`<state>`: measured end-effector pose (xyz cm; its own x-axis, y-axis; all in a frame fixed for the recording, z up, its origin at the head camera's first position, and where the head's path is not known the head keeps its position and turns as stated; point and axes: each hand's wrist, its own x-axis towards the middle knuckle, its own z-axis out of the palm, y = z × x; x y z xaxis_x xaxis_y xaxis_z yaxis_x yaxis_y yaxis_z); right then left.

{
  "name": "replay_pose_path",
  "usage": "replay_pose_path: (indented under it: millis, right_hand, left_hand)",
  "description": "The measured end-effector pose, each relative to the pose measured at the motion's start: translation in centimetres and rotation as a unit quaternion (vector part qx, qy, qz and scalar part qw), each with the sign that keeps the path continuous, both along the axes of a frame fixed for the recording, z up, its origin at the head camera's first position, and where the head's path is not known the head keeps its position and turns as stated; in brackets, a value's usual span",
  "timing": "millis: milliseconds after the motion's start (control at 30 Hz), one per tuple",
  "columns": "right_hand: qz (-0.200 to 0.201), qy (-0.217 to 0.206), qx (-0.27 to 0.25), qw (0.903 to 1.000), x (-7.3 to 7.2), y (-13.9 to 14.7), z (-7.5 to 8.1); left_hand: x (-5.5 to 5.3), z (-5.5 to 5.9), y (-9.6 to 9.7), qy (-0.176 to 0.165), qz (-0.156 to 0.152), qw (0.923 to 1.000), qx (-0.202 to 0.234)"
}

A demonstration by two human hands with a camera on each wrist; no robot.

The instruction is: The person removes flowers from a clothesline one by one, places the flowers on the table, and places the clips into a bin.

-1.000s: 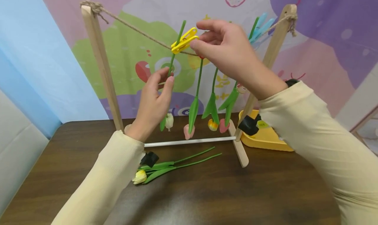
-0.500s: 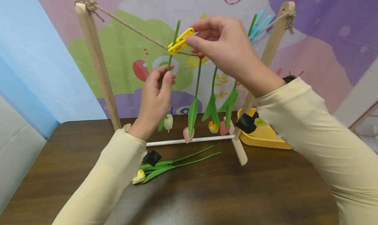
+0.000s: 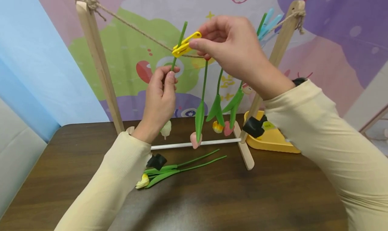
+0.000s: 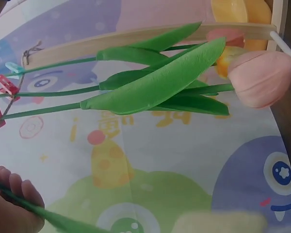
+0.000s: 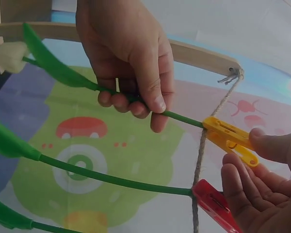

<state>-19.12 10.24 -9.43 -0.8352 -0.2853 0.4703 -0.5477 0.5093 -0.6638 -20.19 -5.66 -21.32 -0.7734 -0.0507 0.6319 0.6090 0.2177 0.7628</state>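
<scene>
My left hand (image 3: 160,97) pinches the green stem of an artificial white tulip (image 5: 12,57), which hangs bloom down. The stem's cut end sticks up past the twine (image 3: 136,29), where a yellow clothespin (image 5: 228,138) bites over stem and twine. My right hand (image 3: 234,47) holds that clothespin by its handles, thumb on one and fingers by the other. Just beside its fingers a red clothespin (image 5: 214,204) holds another stem. To the right hang a pink tulip (image 3: 195,140), a yellow-orange tulip (image 3: 217,126) and a darker pink tulip (image 3: 228,128).
Wooden posts (image 3: 100,65) carry the twine, with a white rod (image 3: 179,145) low between them. A blue clothespin (image 3: 269,26) sits near the right post. Loose tulips (image 3: 162,177) lie on the dark table (image 3: 212,197). A yellow tray (image 3: 272,146) stands behind the right sleeve.
My right fingers have come from the clothespin's edge to a grip on its handles. The left hand has slid slightly up the stem, and the white bloom has swung left.
</scene>
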Motion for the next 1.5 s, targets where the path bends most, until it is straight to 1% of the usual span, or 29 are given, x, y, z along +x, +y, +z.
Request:
replay_pose_path:
  millis: [133,233,333,467,633,733,867,933,1100,1167,1200,1367,1500]
  right_hand:
    - [0.001,0.004,-0.025,0.9997,0.0,0.1,-0.2]
    - [-0.004,0.011,-0.034,0.9994,0.0,0.3,-0.5]
    - [-0.008,0.021,-0.041,0.9989,-0.1,0.4,-0.6]
    - [-0.004,0.031,-0.078,0.9965,-0.1,0.5,-0.6]
    - [0.008,0.052,-0.114,0.9921,-0.1,0.9,-0.4]
    - [0.007,0.052,-0.128,0.9903,0.0,1.1,-0.4]
    - [-0.007,0.047,-0.139,0.9891,0.2,1.6,-0.4]
    - [-0.004,0.045,-0.155,0.9868,0.4,1.9,-0.4]
    - [0.045,0.031,-0.233,0.9710,0.7,2.6,-0.7]
    - [0.055,0.021,-0.249,0.9667,0.9,2.8,-0.9]
    - [0.054,0.016,-0.251,0.9663,1.0,2.9,-0.9]
    - [0.051,-0.018,-0.262,0.9637,1.3,3.4,-1.6]
    - [0.061,-0.037,-0.286,0.9557,1.5,3.7,-2.3]
  left_hand:
    - [0.1,-0.1,0.0,0.002,0.012,0.9999,-0.007]
    - [0.3,-0.2,-0.1,0.000,0.016,0.9998,-0.012]
    - [0.5,-0.3,-0.3,-0.009,0.023,0.9996,-0.015]
    - [0.8,-0.6,-0.6,-0.023,0.037,0.9988,-0.020]
    - [0.9,-0.8,-0.9,-0.029,0.033,0.9988,-0.022]
    - [1.0,-0.9,-1.0,-0.033,0.029,0.9987,-0.026]
    - [1.2,-1.1,-1.1,-0.034,0.031,0.9982,-0.037]
    - [1.3,-1.2,-1.1,-0.030,0.033,0.9980,-0.045]
    - [1.5,-1.5,-1.4,-0.022,0.040,0.9964,-0.071]
    - [1.6,-1.5,-1.6,-0.024,0.043,0.9955,-0.080]
    - [1.6,-1.6,-1.6,-0.025,0.045,0.9949,-0.086]
    - [1.9,-1.7,-1.7,-0.028,0.062,0.9896,-0.127]
    - [2.1,-1.8,-1.8,-0.034,0.072,0.9819,-0.172]
